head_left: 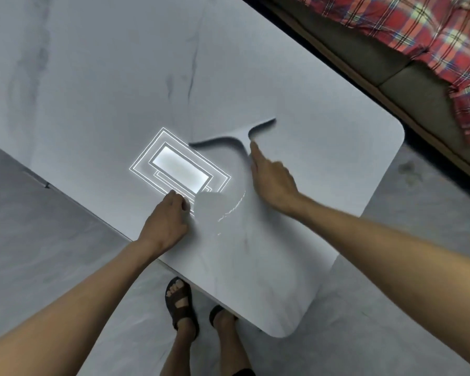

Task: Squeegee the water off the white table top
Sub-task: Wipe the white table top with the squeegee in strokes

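White and glossy, the table [323,164] mirrors a ceiling light beside the right hand [272,177], whose grip wraps the squeegee [239,137] handle, forefinger laid along it. Its pale T-shaped blade lies on the table with bare top beyond and the rounded corner to the right. A left hand [166,221], fingers curled, rests by the near edge.

Both bare arms reach forward. The right hand [272,180] is extended further, closed around a handle with its index finger stretched straight ahead. The left hand [166,221], nearer and beside it, rests knuckles-up with fingers curled under.
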### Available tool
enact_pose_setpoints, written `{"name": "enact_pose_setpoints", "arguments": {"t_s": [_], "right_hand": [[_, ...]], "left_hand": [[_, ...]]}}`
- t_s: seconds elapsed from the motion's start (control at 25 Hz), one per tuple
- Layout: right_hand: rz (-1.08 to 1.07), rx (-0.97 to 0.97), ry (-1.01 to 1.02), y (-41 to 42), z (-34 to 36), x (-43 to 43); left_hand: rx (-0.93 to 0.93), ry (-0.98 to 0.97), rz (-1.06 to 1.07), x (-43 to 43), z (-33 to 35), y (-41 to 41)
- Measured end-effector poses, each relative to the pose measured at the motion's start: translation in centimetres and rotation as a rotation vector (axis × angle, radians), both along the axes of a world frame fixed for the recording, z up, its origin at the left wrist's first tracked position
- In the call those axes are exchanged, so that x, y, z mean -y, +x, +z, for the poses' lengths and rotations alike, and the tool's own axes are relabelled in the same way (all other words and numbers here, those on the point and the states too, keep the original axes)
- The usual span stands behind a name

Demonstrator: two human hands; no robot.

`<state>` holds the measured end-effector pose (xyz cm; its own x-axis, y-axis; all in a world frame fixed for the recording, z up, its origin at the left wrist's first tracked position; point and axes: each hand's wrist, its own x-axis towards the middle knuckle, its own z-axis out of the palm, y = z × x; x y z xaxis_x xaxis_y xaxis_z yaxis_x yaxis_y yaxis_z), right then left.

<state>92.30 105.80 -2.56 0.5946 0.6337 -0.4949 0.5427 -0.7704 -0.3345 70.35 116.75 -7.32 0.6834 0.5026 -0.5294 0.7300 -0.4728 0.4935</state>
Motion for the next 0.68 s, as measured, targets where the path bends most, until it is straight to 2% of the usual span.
{"name": "enact_pose_setpoints", "arguments": {"t_s": [0.16,0.28,0.44,0.56,0.68], "right_hand": [[0.182,-0.012,-0.091,-4.1,1.3,9.2],[0.178,-0.006,-0.206,-4.6,2.6,15.0],[0.136,0.011,-0.23,-4.5,4.9,19.0],[0.118,0.035,-0.188,-5.4,7.1,20.0],[0.293,0.069,-0.18,-7.9,8.0,18.6]], "left_hand": [[-0.052,-0.06,-0.058,0.2,0.4,-2.1],[-0.111,-0.134,-0.1,0.9,0.6,-3.4],[-0.174,-0.152,-0.113,1.8,1.3,-4.4],[-0.091,-0.065,-0.073,1.7,2.0,-5.0],[0.023,-0.029,0.096,0.6,2.5,-6.7]]}}
